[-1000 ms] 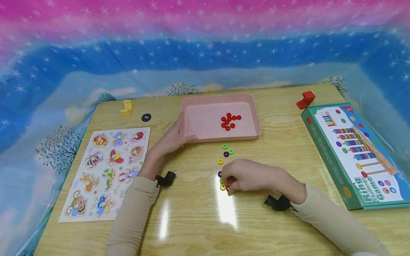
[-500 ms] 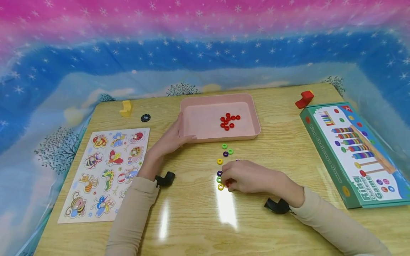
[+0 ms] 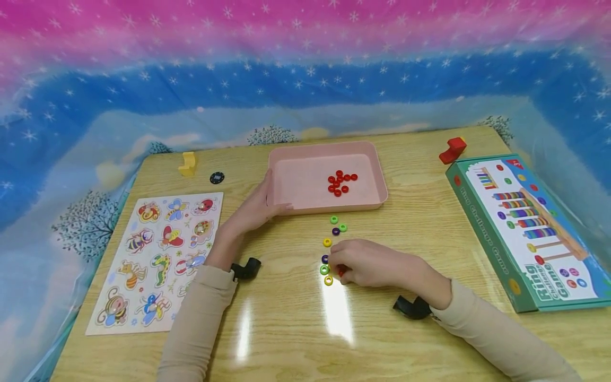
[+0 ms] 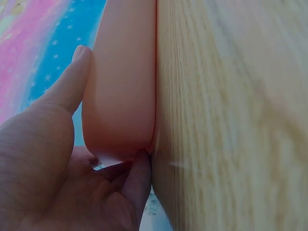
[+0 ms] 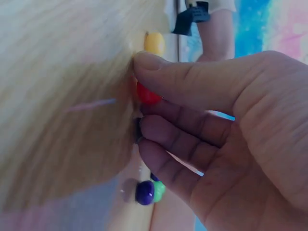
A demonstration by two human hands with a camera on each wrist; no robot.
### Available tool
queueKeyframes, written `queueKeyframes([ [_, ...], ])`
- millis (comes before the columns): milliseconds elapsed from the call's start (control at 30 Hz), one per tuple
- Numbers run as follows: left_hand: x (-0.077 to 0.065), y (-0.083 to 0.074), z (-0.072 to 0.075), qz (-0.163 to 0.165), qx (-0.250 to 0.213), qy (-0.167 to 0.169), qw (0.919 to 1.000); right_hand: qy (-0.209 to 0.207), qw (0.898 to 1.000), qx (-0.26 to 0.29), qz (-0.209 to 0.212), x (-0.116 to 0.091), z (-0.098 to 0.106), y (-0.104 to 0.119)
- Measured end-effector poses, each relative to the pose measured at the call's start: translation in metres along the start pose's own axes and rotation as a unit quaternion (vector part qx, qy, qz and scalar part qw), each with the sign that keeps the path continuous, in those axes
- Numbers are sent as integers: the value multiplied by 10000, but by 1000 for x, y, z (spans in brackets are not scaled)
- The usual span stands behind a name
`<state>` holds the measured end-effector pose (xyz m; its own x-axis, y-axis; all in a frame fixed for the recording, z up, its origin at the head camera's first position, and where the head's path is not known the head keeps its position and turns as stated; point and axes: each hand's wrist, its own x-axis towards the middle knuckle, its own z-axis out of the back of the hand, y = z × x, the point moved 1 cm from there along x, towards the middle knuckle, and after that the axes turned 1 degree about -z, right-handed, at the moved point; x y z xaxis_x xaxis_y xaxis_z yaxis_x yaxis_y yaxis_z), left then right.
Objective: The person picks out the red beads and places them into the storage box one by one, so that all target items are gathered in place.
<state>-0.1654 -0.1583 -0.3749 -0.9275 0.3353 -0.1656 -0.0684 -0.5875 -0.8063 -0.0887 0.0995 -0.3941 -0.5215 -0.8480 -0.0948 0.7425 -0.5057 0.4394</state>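
My left hand [image 3: 255, 206] grips the near left corner of a pink tray [image 3: 300, 181], thumb along its front wall and fingers against its side. Several red rings [image 3: 345, 189] lie in the tray's right half. At the table's middle, my right hand [image 3: 369, 262] pinches a red ring [image 5: 147, 93] between thumb and finger, low over the wood. A dark piece [image 5: 138, 129] shows by its other fingertips, partly hidden. Left of that hand lie a purple ring [image 3: 325, 259], a green ring [image 3: 324, 270] and a yellow ring [image 3: 328, 280].
Between tray and right hand lie another yellow ring [image 3: 326, 242], a purple ring [image 3: 336, 232] and two green rings. An insect puzzle board [image 3: 157, 260] lies left, a game box [image 3: 530, 233] right. A yellow block [image 3: 188, 163], black chip [image 3: 217, 177] and red block [image 3: 452, 150] stand farther back.
My right hand has shifted slightly, and the green and yellow rings beside its fingertips have slid a little left. The left hand keeps its grip on the tray.
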Motion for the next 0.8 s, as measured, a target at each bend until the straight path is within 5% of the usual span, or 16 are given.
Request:
queueKeyframes([
  [400, -2, 1, 0, 102, 47, 2, 9999, -844, 9916, 846, -501, 12, 48, -28],
  [567, 8, 21, -5, 69, 80, -88, 9999, -1343, 9802, 1300, -659, 23, 62, -57],
  [667, 16, 36, -9, 37, 130, -172, 9998, -1510, 9741, 1347, -1012, 29, 67, -75],
  [800, 17, 35, -9, 44, 183, -177, 9997, -1538, 9694, 1083, -1579, 37, 65, -97],
])
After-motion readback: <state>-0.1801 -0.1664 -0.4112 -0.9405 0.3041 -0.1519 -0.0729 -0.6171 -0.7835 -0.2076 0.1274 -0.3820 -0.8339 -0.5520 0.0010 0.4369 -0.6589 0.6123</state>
